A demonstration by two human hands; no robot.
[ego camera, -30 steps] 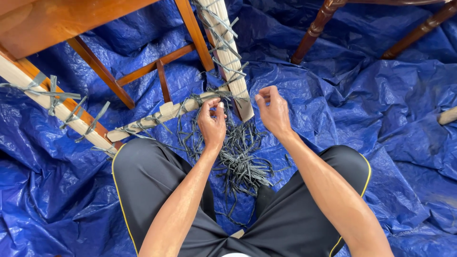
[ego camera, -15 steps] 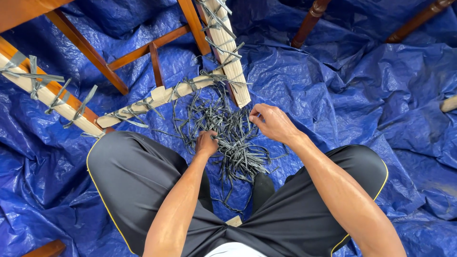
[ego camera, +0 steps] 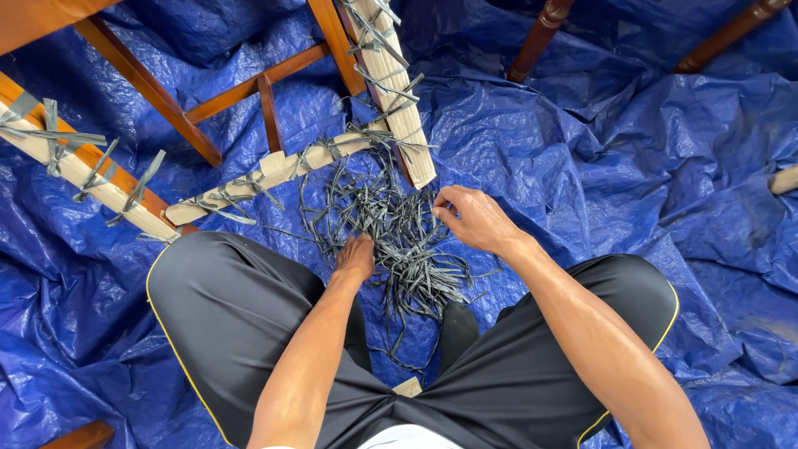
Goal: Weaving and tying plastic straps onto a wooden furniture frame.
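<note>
Strips (ego camera: 399, 241) of grey cane lie heaped at frame centre on blue tarp (ego camera: 632, 166). Left hand (ego camera: 356, 258) presses in, grip hidden; right hand (ego camera: 474, 218) pinches ends (light, limp, tangly; likely best taken near ends).

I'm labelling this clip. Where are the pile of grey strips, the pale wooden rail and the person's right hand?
pile of grey strips (ego camera: 399, 241), head view, middle of the heap.
pale wooden rail (ego camera: 274, 169), head view, bare mid-section.
right hand (ego camera: 472, 220), head view, back of hand.
</note>
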